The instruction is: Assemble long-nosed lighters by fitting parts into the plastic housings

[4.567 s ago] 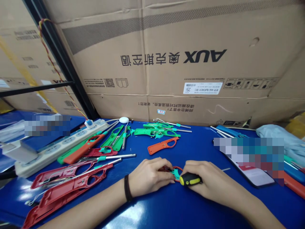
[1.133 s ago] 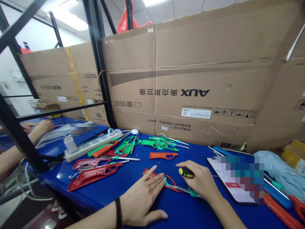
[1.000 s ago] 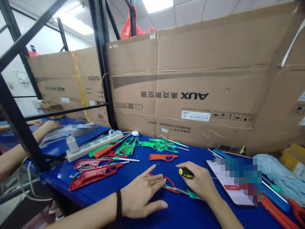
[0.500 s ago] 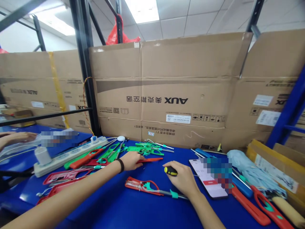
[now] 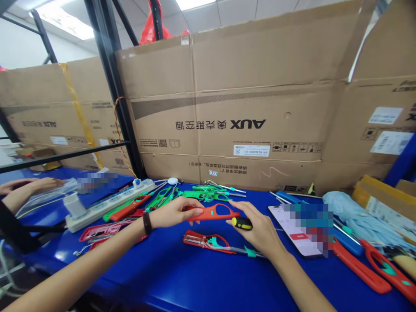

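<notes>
My left hand (image 5: 175,212) pinches the left end of a red plastic lighter shell (image 5: 208,213) above the blue table (image 5: 182,281). My right hand (image 5: 261,229) has a screwdriver (image 5: 242,223) with a yellow and black handle tucked in its palm; its shaft is mostly hidden. The right fingertips reach the shell's far end, though whether they grip it I cannot tell. Just below both hands lies a red stick lighter (image 5: 198,239) with its inner parts exposed, a metal tube and green pieces pointing right.
Left of my hands are a white power strip (image 5: 113,206), red shells (image 5: 104,232) and green lighter parts (image 5: 208,193). A phone (image 5: 295,234), red lighters (image 5: 360,266) and a blue cloth (image 5: 354,212) lie right. A co-worker's hands (image 5: 35,186) show far left. Cardboard (image 5: 227,99) stands behind.
My left hand has lifted the red shell off the table and turned its face toward me. My right hand, still with the screwdriver, has come up to the shell's end. The view has tilted down.
</notes>
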Available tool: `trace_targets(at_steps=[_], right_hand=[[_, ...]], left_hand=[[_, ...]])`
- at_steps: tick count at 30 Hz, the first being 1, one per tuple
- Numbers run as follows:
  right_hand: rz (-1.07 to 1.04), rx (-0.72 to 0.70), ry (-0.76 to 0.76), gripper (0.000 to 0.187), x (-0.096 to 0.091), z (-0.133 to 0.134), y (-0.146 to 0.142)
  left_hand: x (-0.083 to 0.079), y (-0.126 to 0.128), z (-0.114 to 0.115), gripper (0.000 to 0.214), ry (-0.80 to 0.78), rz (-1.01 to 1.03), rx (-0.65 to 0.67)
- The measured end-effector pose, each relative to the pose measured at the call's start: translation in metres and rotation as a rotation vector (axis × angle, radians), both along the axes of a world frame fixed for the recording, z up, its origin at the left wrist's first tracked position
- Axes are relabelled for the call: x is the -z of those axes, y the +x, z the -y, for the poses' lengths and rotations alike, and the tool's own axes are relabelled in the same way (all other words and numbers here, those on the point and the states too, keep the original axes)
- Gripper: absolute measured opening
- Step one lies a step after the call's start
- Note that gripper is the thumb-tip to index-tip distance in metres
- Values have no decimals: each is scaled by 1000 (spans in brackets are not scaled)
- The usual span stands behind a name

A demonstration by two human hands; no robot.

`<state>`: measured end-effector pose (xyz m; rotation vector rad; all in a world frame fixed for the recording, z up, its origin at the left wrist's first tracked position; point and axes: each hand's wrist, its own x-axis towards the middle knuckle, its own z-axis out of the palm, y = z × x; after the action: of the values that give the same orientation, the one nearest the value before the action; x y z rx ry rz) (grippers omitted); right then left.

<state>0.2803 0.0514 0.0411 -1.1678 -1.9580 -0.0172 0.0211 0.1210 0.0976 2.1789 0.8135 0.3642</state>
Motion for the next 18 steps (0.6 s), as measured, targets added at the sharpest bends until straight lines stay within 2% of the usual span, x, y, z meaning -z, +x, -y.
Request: trace_targets(at_steps=[4,9,12,14,16,18], right_hand=[[59,-107,10,19,5,0,-1],[127,-137,-21,15,5,2,-3],[88,-121,27,13,3,1,0],[31,-63,137,12,3,-1,5],[-33,28,253,11,4,-4,10],[-60,91,306,11,5,-5,13]], left_hand=[[10,-4,12,46,-151,120,3],[14,-2,12,47,-285,210,-75],[14,0,16,55,-297,331,-17],[19,1,23,57,-186,307,67],[29,2,35,51,66,162,56],[43,3,49,53,322,-33,58]])
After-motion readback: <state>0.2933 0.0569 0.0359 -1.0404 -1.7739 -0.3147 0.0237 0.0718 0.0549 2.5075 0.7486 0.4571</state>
